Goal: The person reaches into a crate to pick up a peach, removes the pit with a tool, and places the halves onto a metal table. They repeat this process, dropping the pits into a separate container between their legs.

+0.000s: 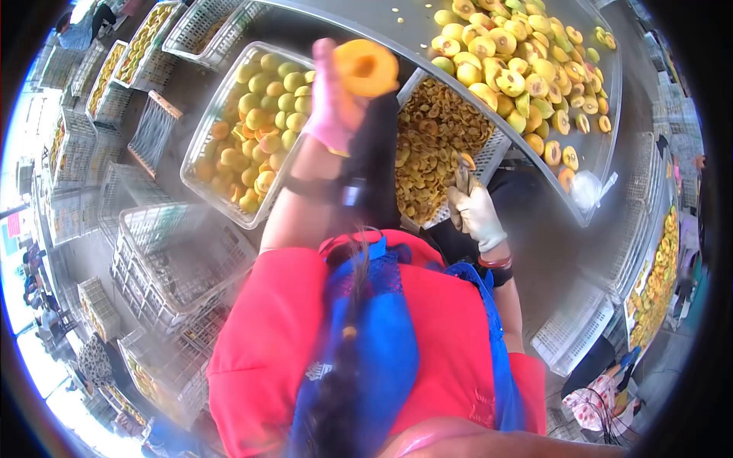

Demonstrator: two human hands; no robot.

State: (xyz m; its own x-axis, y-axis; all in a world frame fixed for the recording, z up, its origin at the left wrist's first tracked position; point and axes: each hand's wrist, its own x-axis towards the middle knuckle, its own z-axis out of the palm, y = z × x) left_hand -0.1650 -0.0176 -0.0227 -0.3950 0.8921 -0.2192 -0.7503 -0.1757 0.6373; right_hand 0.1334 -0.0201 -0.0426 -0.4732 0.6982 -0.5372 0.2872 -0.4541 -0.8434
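My left hand (340,107), in a pink glove, is raised and closed on a peach half (369,69). Its orange cut face, with a dark hollow in the middle, is turned up toward me. In a whitish glove, my right hand (475,215) grips a small metal pitting tool (462,177). A bit of orange flesh (467,161) shows at the tool's tip. Beneath both hands stands a white crate (500,146) heaped with brownish-yellow pits and scraps (439,126). Halved peaches (527,65) are piled on the metal table (412,23) ahead.
Left of me, a white crate (220,211) holds whole yellow-green and orange peaches. Stacked crates (164,267) stand farther left, near a woven folding stool (155,131). A clear plastic bag (586,188) lies at the table's corner. Another person (599,401) is at lower right.
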